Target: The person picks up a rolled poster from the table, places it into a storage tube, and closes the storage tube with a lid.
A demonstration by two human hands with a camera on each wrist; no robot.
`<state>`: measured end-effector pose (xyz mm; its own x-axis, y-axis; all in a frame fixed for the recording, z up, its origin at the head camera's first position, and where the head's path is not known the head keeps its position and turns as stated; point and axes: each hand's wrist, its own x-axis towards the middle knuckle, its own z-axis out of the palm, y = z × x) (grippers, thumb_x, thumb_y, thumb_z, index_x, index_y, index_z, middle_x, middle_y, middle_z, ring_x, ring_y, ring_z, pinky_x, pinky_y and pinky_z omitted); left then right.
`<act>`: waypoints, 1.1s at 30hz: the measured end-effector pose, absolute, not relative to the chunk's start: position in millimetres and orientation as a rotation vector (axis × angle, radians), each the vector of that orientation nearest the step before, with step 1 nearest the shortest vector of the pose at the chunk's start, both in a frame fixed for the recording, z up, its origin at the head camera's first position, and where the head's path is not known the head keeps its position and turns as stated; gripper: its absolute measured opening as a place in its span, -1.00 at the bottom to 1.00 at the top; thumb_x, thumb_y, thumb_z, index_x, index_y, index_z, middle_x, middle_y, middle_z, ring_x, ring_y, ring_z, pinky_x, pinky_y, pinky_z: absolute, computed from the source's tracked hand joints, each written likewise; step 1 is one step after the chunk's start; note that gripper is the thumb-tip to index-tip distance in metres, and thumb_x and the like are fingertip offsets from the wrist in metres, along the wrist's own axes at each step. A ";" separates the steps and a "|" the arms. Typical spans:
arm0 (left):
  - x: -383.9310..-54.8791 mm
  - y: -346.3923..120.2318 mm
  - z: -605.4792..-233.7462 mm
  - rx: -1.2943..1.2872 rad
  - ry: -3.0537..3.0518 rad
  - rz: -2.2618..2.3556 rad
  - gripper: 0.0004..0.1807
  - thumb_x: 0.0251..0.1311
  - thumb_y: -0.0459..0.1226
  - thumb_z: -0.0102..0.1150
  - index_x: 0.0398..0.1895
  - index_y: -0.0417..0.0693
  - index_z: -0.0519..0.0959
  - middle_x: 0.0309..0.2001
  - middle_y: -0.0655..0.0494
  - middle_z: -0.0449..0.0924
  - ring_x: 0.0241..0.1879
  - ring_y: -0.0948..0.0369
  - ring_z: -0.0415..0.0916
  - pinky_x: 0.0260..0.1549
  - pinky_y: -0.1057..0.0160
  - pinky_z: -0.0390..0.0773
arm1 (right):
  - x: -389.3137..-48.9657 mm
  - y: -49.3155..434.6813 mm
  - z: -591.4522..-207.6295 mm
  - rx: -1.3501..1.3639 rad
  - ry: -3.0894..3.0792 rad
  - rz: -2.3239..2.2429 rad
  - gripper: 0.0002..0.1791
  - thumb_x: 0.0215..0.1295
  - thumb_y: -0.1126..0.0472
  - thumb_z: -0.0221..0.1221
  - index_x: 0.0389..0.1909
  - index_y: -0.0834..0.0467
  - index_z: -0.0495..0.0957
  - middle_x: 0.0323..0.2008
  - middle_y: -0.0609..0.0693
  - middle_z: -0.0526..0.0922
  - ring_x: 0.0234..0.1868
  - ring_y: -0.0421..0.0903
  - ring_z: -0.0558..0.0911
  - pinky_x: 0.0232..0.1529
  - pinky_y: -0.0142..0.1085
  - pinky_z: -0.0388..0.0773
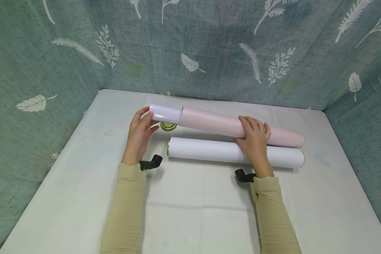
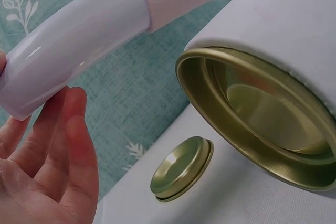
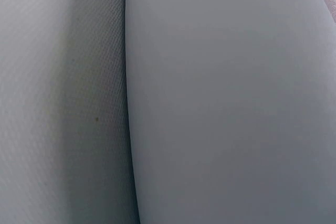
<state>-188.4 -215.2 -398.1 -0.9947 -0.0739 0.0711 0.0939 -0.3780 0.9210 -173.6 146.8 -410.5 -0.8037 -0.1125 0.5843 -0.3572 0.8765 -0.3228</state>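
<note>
A glossy pale lilac-white roll (image 1: pixel 165 114) projects from the left end of a pink roll (image 1: pixel 214 121); its inner part is hidden. My left hand (image 1: pixel 139 132) pinches the outer end of the glossy roll between thumb and fingers. Over the right half of the pink roll, my right hand (image 1: pixel 255 143) curls its fingers and holds it from above. In front of it lies a white tube (image 1: pixel 206 150), parallel or nearly so, under my right wrist. The tube's left end has a gold metal rim (image 2: pixel 210 114) with a recessed gold surface inside.
A round gold metal lid (image 1: pixel 168 126) lies on the white-covered table (image 1: pixel 190 218), just below the glossy roll. Behind the table's back edge hangs a green-grey leaf-patterned cloth (image 1: pixel 209 42), and it continues along both sides. Black wrist cameras (image 1: pixel 150 162) sit on both wrists.
</note>
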 end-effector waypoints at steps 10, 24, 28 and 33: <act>-187.8 -213.3 -398.5 -0.045 -1.748 -2.517 -0.43 0.11 -0.12 0.16 0.18 0.00 0.25 0.01 -0.10 0.39 0.01 -0.07 0.36 -0.06 0.09 0.37 | -173.9 146.6 -411.5 0.340 -2.468 0.572 -0.15 -0.30 0.23 0.46 0.16 -0.05 0.36 0.09 -0.04 0.41 0.14 0.02 0.26 0.19 0.05 -0.25; -188.0 -212.2 -399.3 -0.098 -1.813 -2.515 -0.45 0.15 -0.12 0.12 0.19 0.00 0.23 0.01 -0.09 0.39 0.02 -0.06 0.35 -0.03 0.07 0.34 | -174.1 146.1 -412.0 0.334 -2.470 0.572 -0.16 -0.31 0.24 0.46 0.14 -0.02 0.38 0.08 -0.04 0.41 0.14 0.02 0.26 0.19 0.05 -0.24; -187.9 -211.1 -399.0 -0.113 -1.828 -2.512 -0.45 0.15 -0.13 0.12 0.20 0.00 0.22 0.03 -0.09 0.38 0.01 -0.05 0.36 -0.03 0.07 0.35 | -174.0 145.9 -411.7 0.332 -2.471 0.571 -0.16 -0.31 0.24 0.46 0.15 -0.03 0.37 0.08 -0.04 0.41 0.14 0.02 0.26 0.19 0.05 -0.24; -186.8 -209.8 -397.8 -0.126 -1.852 -2.503 -0.46 0.16 -0.14 0.11 0.20 0.01 0.22 0.05 -0.11 0.36 0.00 -0.01 0.39 -0.02 0.03 0.33 | -173.8 146.1 -412.4 0.336 -2.469 0.569 -0.15 -0.32 0.24 0.47 0.15 -0.04 0.37 0.08 -0.04 0.41 0.14 0.02 0.26 0.19 0.05 -0.24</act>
<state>-186.8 -209.8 -397.8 -0.9964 0.0279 0.0801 0.0685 -0.2932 0.9536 -173.8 146.1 -412.4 -0.8017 -0.1096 0.5877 -0.3556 0.8776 -0.3215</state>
